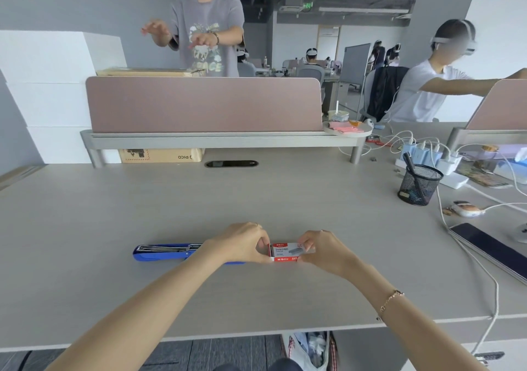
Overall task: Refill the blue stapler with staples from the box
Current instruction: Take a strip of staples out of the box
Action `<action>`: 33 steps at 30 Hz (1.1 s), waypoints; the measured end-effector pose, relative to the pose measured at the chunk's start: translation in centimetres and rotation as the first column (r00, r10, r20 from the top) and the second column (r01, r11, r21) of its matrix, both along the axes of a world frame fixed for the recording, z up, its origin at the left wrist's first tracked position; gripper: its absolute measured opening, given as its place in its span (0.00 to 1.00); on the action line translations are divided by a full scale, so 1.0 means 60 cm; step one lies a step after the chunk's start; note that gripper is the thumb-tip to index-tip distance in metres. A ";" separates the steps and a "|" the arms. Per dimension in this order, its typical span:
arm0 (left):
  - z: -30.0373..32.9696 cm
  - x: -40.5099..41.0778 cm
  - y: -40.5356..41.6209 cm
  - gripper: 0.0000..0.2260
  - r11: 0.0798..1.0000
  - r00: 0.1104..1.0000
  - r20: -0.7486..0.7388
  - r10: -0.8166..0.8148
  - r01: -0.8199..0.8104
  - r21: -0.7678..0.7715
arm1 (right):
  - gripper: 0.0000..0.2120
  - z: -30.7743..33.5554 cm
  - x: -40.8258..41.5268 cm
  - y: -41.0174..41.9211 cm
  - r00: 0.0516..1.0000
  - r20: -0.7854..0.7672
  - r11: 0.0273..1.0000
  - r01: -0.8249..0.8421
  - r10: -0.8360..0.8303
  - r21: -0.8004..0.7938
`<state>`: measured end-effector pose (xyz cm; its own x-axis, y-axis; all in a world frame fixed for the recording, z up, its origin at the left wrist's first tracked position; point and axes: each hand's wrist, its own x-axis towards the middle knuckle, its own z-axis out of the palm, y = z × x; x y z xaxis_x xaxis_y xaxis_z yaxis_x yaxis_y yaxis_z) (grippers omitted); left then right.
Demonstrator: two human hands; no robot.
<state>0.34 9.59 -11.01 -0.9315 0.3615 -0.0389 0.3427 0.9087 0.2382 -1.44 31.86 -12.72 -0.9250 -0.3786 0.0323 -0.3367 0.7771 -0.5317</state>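
Note:
The blue stapler lies flat on the desk at the left, swung fully open so its metal staple channel faces up. Part of it is hidden behind my left hand. A small red and white staple box sits between my two hands, just above the desk. My left hand pinches its left end with thumb and fingertips. My right hand grips its right end. I cannot tell whether the box's inner tray is slid out.
A black mesh pen cup stands at the right, with a power strip, white cables and a dark tablet beyond it. A pink divider on a grey shelf closes off the desk's back. People stand and sit behind it.

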 end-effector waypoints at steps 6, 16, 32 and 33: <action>0.000 -0.001 -0.002 0.19 1.000 1.000 0.009 -0.003 0.003 -0.011 | 0.16 0.000 0.002 0.000 1.000 -0.025 0.999 -0.017 0.018 0.044; 0.003 0.004 -0.024 0.14 1.000 1.000 0.018 0.023 -0.023 -0.006 | 0.15 0.002 0.003 0.014 0.999 -0.045 0.997 -0.022 0.025 0.073; -0.002 0.001 -0.027 0.17 1.000 0.999 0.031 -0.009 0.009 -0.005 | 0.15 -0.012 0.001 0.025 0.998 -0.060 0.998 -0.029 0.033 0.056; 0.000 0.002 -0.026 0.16 1.000 0.999 0.029 -0.016 0.016 0.006 | 0.15 -0.011 0.001 0.025 0.998 -0.061 0.998 -0.031 0.034 0.057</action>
